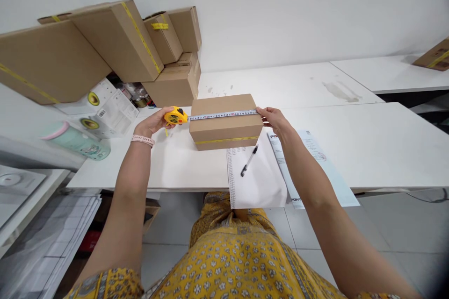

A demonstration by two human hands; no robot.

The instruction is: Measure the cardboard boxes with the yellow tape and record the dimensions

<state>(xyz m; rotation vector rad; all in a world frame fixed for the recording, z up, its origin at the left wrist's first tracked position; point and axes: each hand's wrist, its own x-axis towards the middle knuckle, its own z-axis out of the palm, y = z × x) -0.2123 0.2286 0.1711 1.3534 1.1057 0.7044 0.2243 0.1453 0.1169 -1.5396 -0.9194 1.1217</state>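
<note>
A brown cardboard box (224, 131) with yellow tape along its front side sits on the white table. My left hand (157, 122) is wrapped round a yellow tape measure (176, 116) just off the box's left end. The printed blade (222, 115) stretches straight across the top of the box to its right edge. There my right hand (272, 119) pinches the blade's end against the box, with fingers at the box's right side. Partly under the box lies a spiral notebook (259, 182) with writing near its top, and a pen (249, 160) rests on it.
Light blue printed papers (326, 168) lie right of the notebook, past the table's front edge. Several cardboard boxes (115, 39) are stacked at the back left. A mint green tumbler (79, 140) stands at the left. Another box (435, 55) is far right.
</note>
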